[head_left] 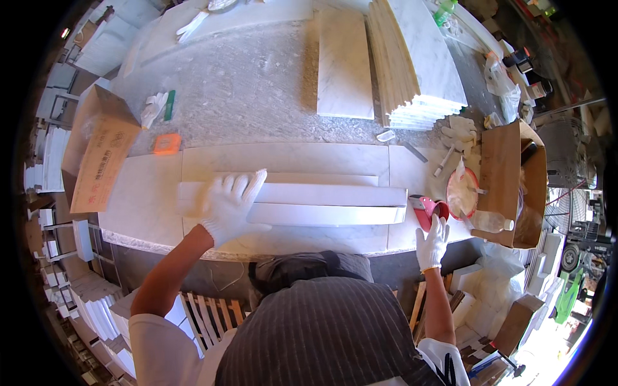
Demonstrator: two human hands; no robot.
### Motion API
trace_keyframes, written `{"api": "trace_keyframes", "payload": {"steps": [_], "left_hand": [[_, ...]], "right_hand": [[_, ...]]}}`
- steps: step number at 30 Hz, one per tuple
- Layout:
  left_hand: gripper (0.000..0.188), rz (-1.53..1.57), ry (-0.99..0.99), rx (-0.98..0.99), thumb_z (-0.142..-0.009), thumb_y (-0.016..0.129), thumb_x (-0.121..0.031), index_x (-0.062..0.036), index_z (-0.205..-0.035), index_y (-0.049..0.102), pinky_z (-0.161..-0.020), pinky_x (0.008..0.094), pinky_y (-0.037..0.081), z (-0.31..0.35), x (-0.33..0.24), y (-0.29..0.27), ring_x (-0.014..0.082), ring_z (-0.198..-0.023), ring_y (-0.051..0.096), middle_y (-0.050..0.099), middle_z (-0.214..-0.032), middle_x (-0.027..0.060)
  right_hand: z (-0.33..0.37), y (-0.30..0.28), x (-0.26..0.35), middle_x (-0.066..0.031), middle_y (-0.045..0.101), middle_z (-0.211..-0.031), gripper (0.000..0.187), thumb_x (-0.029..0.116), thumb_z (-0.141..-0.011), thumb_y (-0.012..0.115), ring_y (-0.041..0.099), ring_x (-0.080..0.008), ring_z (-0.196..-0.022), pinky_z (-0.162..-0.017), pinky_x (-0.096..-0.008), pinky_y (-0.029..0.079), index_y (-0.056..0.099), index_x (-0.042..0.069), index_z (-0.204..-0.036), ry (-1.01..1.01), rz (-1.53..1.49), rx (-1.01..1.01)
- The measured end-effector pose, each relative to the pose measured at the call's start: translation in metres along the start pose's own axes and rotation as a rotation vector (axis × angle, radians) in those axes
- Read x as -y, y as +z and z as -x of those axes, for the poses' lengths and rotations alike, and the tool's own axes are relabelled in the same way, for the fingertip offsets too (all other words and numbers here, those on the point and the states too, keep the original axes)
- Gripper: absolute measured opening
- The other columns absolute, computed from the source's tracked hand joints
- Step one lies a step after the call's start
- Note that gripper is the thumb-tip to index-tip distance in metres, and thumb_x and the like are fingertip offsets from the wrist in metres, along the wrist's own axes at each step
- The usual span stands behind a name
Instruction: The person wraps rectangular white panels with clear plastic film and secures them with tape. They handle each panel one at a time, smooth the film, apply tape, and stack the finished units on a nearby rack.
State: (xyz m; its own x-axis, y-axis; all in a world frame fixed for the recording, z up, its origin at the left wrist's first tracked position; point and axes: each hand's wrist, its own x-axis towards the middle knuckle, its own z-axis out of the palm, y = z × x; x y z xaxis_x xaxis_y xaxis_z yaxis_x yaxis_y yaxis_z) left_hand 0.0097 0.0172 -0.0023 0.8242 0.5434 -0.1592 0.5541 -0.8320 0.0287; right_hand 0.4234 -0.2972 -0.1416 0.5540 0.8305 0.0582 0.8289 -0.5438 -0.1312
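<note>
Presently, in the head view, a long white box (pixel 328 194) lies on the bench (pixel 138 186), parallel to its near edge and just back from it. A lengthwise line separates its upper face from a lower white panel (pixel 328 215) facing the near edge. A narrow white strip (pixel 322 179) shows along the box's far side; whether it is joined to the box cannot be determined.

The gloved left hand (pixel 230 201) is over the left portion of the box, fingers extended and one digit spread from the rest, clamped on nothing visible. Whether it presses down is not clear. The gloved right hand (pixel 432 246), nearer the bench's right end, appears closed on the near part of a red tape dispenser (pixel 422 210), which sits just beyond the box's right end.

Regarding progress: the box appears formed into its long shape, judged by its straight faces and edges. No tape can be made out on it, so sealing, if required, appears outstanding. The face beneath the left hand cannot be inspected.

Also recorded: an open carton (pixel 103 157) at the bench's left end, a second carton (pixel 499 174) at its right end, a red-rimmed bowl (pixel 475 177) beside the latter, and stacked marble slabs (pixel 418 58) toward the far right corner.
</note>
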Motion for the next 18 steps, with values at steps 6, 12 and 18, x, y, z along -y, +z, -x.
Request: {"api": "trace_keyframes", "payload": {"steps": [6,12,18], "left_hand": [[0.112,0.025,-0.001,-0.015,-0.064,0.076,-0.065,-0.0013,-0.147,0.037,-0.098,0.0446,0.038,0.002,0.001,-0.008,0.0308,-0.112,0.051,0.055,-0.12,0.0135],[0.108,0.067,-0.005,-0.033,-0.067,0.075,-0.063,-0.0027,-0.148,0.037,-0.096,0.0434,0.039,0.007,0.003,-0.004,0.0313,-0.112,0.052,0.056,-0.122,0.0139],[0.107,0.047,0.005,-0.067,-0.067,0.076,-0.063,-0.0036,-0.147,0.039,-0.095,0.0429,0.04,0.009,0.006,0.001,0.0291,-0.11,0.054,0.057,-0.12,0.0129]], "right_hand": [[-0.036,-0.011,-0.011,-0.0265,0.065,-0.113,0.058,0.02,-0.08,0.075,0.056,-0.0471,-0.111,-0.098,-0.05,0.044,0.053,0.002,-0.131,0.078,-0.096,0.269],[-0.035,-0.109,-0.01,-0.0074,0.065,-0.097,0.037,0.02,-0.089,0.063,0.061,-0.0146,-0.082,-0.072,-0.0295,0.051,0.057,-0.002,-0.119,0.293,-1.025,0.566],[-0.051,-0.169,0.052,-0.0235,0.06,-0.125,0.087,0.038,-0.081,0.08,0.064,-0.0384,-0.106,-0.092,-0.0481,0.054,0.037,-0.009,-0.141,0.12,-1.728,0.327]]}}
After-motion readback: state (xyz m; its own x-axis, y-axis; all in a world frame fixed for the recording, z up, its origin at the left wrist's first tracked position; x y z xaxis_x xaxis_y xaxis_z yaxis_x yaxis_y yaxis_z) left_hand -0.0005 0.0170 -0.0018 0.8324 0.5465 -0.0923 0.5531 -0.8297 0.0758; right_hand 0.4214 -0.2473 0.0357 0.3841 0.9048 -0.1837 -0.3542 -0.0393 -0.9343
